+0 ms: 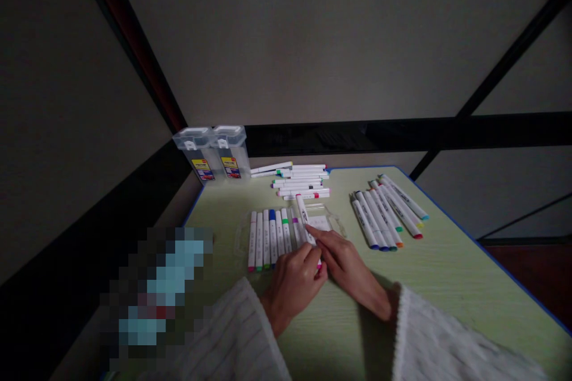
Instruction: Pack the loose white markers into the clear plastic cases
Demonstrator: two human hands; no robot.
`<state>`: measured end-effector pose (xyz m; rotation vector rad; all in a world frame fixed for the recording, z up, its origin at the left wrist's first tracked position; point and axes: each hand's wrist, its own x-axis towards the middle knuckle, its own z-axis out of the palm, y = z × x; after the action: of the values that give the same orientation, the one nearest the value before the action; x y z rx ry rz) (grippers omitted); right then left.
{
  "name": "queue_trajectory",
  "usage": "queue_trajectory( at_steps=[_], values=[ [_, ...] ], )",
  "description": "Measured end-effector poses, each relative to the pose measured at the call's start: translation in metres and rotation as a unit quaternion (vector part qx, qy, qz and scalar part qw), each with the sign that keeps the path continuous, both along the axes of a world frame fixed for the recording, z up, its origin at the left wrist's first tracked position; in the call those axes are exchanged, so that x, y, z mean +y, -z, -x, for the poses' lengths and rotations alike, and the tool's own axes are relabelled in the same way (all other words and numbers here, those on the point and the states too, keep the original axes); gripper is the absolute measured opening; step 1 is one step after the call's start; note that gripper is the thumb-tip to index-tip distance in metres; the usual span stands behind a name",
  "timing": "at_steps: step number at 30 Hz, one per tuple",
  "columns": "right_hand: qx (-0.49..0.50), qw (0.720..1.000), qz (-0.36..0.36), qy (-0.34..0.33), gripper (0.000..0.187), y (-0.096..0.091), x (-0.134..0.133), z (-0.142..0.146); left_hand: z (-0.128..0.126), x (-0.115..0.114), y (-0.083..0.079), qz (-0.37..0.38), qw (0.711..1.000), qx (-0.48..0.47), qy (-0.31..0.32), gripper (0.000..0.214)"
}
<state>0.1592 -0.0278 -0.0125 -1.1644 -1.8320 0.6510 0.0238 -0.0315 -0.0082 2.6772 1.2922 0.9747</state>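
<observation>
The clear tray [320, 221] lay on the pale green table [429, 277], with a row of white markers [273, 241] side by side in its left part. At its near right side, the left hand [295, 278] was curled with its fingers closed on the lower end of a single marker [302, 209], which slanted over the tray with its upper end toward the far edge. The right hand [346, 262] came in from the tray's right, its index finger touching that marker; whether it also gripped could not be told. Beyond the tray lay a loose pile of markers [304, 181]; to its right, a fanned group [385, 211]; beyond its left corner stood two lidded clear containers [232, 152].
</observation>
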Motion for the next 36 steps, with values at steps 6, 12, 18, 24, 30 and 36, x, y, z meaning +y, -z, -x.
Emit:
queue_trajectory(
  at_steps=[6, 12, 18, 24, 30, 36],
  values=[
    [-0.076, 0.996, -0.019, -0.037, 0.055, 0.003, 0.001, -0.001, -0.001, 0.001, -0.001, 0.074, 0.997, 0.013, -0.026, 0.013],
    [-0.099, 0.994, -0.030, -0.034, 0.062, 0.004, 0.001, 0.000, -0.002, 0.003, -0.005, 0.146, 0.988, 0.002, -0.051, 0.017],
    [-0.167, 0.985, -0.044, -0.014, 0.058, 0.002, 0.003, -0.002, -0.003, 0.003, -0.012, 0.180, 0.980, 0.015, -0.084, 0.014],
    [-0.160, 0.985, -0.056, -0.039, 0.064, 0.002, 0.007, -0.002, -0.003, 0.003, -0.015, 0.202, 0.975, 0.006, -0.088, 0.012],
    [-0.159, 0.984, -0.057, -0.047, 0.065, 0.003, 0.007, -0.002, 0.002, 0.009, -0.016, 0.201, 0.978, -0.009, -0.056, 0.010],
    [-0.173, 0.982, -0.041, -0.059, 0.068, -0.004, 0.006, -0.001, 0.013, 0.018, -0.014, 0.207, 0.976, -0.057, 0.030, 0.015]
  ],
)
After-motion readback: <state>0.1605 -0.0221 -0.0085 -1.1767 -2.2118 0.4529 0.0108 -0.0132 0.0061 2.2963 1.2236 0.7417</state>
